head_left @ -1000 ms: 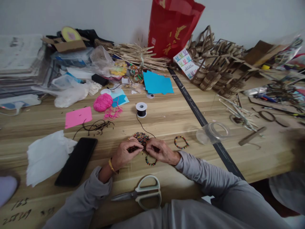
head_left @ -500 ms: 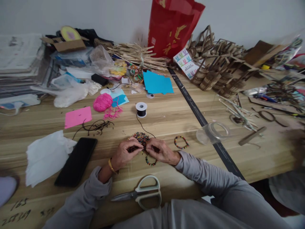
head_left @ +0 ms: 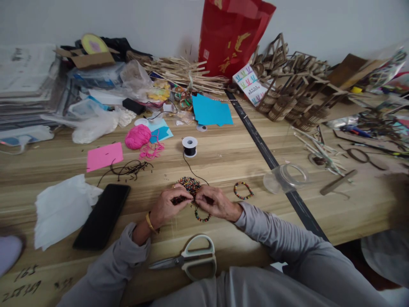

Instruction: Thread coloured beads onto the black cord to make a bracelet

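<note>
Fingers (head_left: 182,205) of the left hand (head_left: 163,207) and right hand (head_left: 217,202) are each pressed together beside the bead pile (head_left: 189,184), whatever they pinch too small to tell. A bead loop (head_left: 202,220) shows just on the person's side of that pile, the thread spool (head_left: 189,147) beyond it.

Dim, diffuse light was noted, with a faint shadow cast on the grey wall (head_left: 153,25) beside the red bag (head_left: 231,36), corners darkened, edges stretched and blurred.

The left hand (head_left: 169,204) pinches thumb against forefinger; just beside it, the right hand (head_left: 217,203) does likewise; the forearms (head_left: 141,233) slant backward from the hands.
</note>
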A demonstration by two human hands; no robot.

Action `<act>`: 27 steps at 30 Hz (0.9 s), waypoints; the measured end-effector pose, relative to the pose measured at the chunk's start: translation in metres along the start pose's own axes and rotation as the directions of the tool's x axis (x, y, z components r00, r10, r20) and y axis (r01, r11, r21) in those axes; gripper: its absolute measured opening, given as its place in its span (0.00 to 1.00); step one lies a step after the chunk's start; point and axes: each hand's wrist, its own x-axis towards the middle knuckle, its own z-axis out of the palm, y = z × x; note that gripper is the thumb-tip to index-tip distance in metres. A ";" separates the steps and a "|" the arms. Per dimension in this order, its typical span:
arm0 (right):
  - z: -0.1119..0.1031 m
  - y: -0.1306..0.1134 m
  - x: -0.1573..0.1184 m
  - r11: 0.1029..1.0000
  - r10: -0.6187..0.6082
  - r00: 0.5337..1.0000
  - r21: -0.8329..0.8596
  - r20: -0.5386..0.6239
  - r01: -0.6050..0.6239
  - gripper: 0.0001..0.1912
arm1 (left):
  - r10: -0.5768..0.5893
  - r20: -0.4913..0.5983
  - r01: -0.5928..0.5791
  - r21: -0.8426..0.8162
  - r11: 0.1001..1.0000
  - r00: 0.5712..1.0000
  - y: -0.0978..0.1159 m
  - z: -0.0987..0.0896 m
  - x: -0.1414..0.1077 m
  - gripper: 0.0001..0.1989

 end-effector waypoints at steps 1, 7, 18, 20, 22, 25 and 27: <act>0.000 0.000 0.000 1.000 -0.002 1.000 -0.001 0.004 0.002 0.05 | 0.001 -0.003 -0.001 -0.004 1.000 1.000 0.000 0.000 0.000 0.03; 0.000 0.000 0.001 1.000 -0.014 1.000 -0.015 0.019 0.014 0.05 | 0.018 -0.006 -0.018 -0.014 1.000 1.000 -0.001 0.002 -0.001 0.02; 0.000 0.000 0.000 1.000 -0.017 1.000 -0.016 0.026 0.017 0.06 | 0.019 -0.022 -0.020 -0.032 0.999 1.000 -0.001 0.001 -0.001 0.03; 0.000 0.001 0.000 1.000 -0.017 0.999 -0.021 0.027 0.017 0.06 | 0.018 -0.020 -0.019 -0.026 0.999 1.000 -0.002 0.001 -0.001 0.03; 0.000 0.001 0.000 1.000 -0.021 1.000 -0.021 0.023 0.021 0.06 | 0.021 -0.013 -0.021 -0.018 1.000 1.000 -0.002 0.001 -0.001 0.03; -0.001 0.000 0.001 1.000 -0.028 0.999 -0.011 0.025 0.028 0.06 | 0.008 -0.004 -0.009 -0.014 1.000 1.000 -0.002 0.001 -0.001 0.03; -0.001 -0.001 0.002 0.999 -0.037 0.999 -0.003 0.027 0.038 0.06 | -0.018 0.004 0.018 -0.011 1.000 1.000 -0.001 0.001 -0.002 0.03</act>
